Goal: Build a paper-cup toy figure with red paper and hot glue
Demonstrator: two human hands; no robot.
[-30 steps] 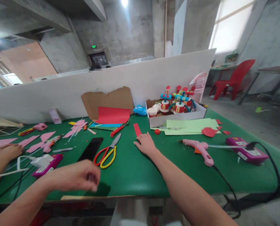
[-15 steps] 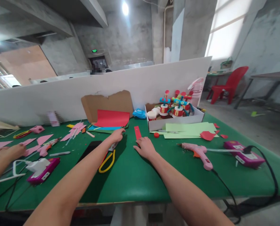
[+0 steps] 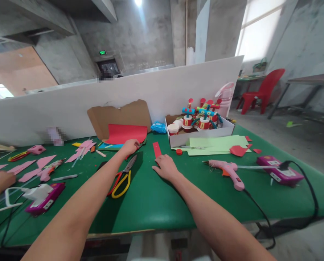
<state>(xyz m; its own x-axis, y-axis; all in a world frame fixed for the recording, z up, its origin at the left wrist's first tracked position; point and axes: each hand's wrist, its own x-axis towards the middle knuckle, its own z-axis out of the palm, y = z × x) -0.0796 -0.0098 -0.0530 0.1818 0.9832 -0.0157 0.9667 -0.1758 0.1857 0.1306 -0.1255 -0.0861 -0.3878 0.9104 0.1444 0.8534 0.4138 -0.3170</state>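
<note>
My right hand [image 3: 166, 167] lies on the green table with its thumb apart, its fingers resting on the lower end of a red paper strip [image 3: 156, 148]. Further left, my left hand [image 3: 130, 148] is at the front edge of the red paper sheet [image 3: 127, 134]. Its fingers are curled together; what they pinch, if anything, is hidden. A bit of red shows beneath that hand. Scissors [image 3: 122, 182] with one red and one yellow handle lie beside my left forearm, blades pointing away. A dark flat object is partly covered by this forearm.
A box [image 3: 202, 135] of several paper-and-cup robot figures stands behind light green sheets [image 3: 214, 145]. At right are a pink glue gun [image 3: 228, 170] and a purple power strip [image 3: 280, 171]. Another person's hand [image 3: 0, 183] is at far left, near pink paper pieces [image 3: 46, 161].
My left hand has drawn left and nearer the red sheet, its fingers more curled, uncovering the scissor blades. My right hand stays on the strip. The view has shifted slightly.
</note>
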